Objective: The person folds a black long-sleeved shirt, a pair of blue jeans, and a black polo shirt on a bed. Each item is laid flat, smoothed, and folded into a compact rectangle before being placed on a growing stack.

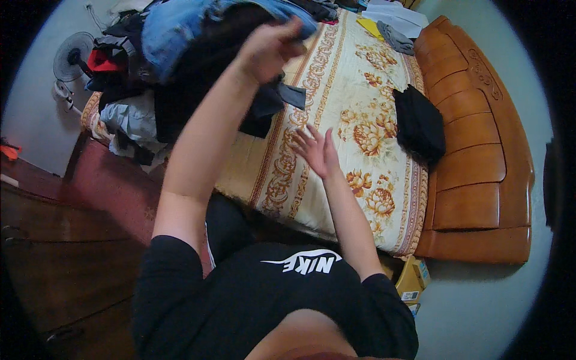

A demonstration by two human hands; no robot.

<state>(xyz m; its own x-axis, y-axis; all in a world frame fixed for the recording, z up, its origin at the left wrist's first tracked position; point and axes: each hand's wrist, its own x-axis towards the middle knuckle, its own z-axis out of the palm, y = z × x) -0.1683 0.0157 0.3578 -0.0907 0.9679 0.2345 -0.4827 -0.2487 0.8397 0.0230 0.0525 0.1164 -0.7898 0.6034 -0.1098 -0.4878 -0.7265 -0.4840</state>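
My left hand is raised over the far left part of the bed, its fingers curled at the edge of a blue denim garment. The denim arches across a mass of black clothing, and part of the grip is hidden. Above the middle of the bed, my right hand is open with its fingers spread and holds nothing. A dark grey piece of cloth lies between the two hands. To the right, a folded black garment stack rests on the floral bedspread.
A brown padded headboard borders the bed on the right. Light-coloured clothes hang over the left side, near a standing fan. Yellow cloth and a grey garment lie at the far end. A cardboard box stands below the headboard.
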